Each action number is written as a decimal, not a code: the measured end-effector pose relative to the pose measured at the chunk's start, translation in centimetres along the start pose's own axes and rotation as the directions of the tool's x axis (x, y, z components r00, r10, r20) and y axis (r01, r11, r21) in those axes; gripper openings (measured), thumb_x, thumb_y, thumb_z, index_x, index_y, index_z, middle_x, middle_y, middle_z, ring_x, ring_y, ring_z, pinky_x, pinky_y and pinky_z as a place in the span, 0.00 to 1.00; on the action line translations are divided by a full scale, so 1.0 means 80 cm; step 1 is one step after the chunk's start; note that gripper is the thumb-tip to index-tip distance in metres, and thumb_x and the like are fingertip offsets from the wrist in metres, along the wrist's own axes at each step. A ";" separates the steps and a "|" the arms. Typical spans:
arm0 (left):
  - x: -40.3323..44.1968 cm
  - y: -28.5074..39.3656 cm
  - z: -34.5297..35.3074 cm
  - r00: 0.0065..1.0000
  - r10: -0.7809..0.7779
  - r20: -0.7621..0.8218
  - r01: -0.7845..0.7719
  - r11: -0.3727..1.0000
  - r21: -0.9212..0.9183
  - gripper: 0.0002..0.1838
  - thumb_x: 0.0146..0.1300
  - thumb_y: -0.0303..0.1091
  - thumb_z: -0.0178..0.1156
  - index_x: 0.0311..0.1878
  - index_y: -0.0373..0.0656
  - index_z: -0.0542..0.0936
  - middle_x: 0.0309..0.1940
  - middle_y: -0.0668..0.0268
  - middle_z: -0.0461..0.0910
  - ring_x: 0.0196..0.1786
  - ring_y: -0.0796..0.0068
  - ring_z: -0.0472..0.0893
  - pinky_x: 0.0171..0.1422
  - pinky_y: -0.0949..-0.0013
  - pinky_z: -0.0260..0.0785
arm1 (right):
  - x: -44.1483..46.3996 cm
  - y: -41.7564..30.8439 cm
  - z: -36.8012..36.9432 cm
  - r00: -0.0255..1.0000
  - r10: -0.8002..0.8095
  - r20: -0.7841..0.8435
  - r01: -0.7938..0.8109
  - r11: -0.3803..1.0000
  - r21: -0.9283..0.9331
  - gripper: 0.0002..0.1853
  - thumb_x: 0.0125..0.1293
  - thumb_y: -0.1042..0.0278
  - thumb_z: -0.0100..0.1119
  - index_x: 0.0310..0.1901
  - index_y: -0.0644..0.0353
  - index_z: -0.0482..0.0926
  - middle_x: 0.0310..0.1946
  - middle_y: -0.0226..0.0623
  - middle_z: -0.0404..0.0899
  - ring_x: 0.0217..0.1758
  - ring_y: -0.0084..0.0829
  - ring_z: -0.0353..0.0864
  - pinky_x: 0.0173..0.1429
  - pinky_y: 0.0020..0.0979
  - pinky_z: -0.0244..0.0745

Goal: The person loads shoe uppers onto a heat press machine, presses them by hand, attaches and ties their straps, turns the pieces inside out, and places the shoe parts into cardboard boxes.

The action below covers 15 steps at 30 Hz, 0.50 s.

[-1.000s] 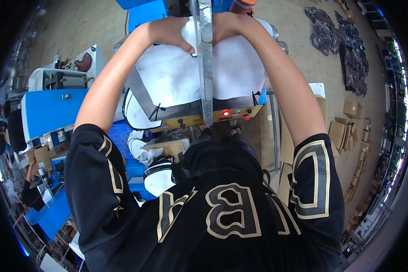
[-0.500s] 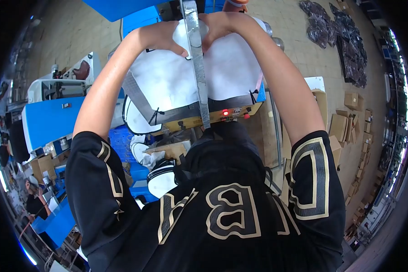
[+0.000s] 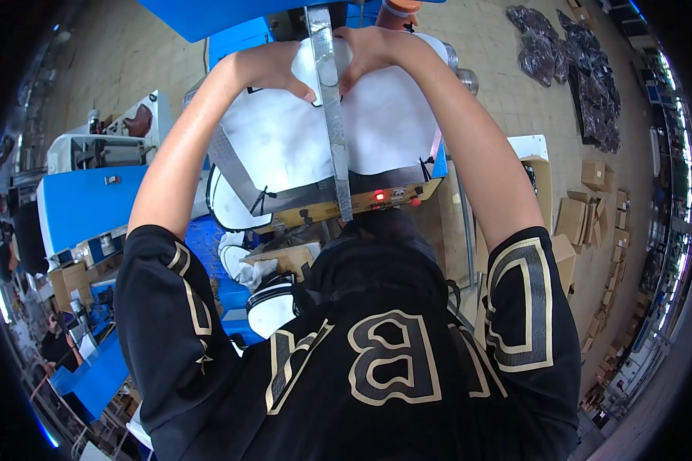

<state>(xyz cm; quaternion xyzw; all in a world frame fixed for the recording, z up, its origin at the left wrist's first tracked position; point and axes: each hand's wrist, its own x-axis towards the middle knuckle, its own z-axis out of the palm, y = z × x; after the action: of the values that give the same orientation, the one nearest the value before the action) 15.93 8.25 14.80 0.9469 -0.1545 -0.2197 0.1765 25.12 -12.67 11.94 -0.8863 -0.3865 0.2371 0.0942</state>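
Both my hands are at the far edge of a machine whose top is draped with a white sheet [image 3: 273, 150]. Between them, a small rounded white piece [image 3: 307, 67] is partly covered by a silvery strip [image 3: 335, 138] running down the middle of the view. My left hand [image 3: 281, 71] grips the left side of this piece, thumb pointing inward. On the other side my right hand [image 3: 364, 54] curls round its right edge, thumb downward. Most of the fingertips are hidden behind the piece and the strip. Its exact kind cannot be made out.
A front panel with a lit red lamp [image 3: 379, 196] faces my body. Above my hands hangs a blue machine part [image 3: 207, 17]. White pieces with black edging [image 3: 273, 311] lie below left. Cardboard boxes [image 3: 573, 215] and dark bagged bundles [image 3: 534, 46] are on the right-hand floor.
The view has shifted slightly. Both hands keep nearly the same hold on the white piece, with the right hand a little lower in view.
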 end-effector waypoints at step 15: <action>-0.019 0.045 -0.027 0.969 -0.221 0.112 0.214 0.974 0.072 0.41 0.47 0.52 0.82 0.60 0.35 0.79 0.46 0.51 0.88 0.48 0.56 0.88 0.56 0.61 0.78 | 0.005 0.009 0.007 1.000 -0.023 -0.017 0.024 0.999 0.025 0.61 0.36 0.45 0.85 0.74 0.62 0.68 0.58 0.54 0.83 0.58 0.48 0.86 0.65 0.38 0.80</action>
<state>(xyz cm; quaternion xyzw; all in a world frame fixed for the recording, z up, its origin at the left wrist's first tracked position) 14.91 6.15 18.62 0.9482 -0.0663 -0.2891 0.1134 25.52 -12.85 11.03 -0.8824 -0.3931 0.2335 0.1111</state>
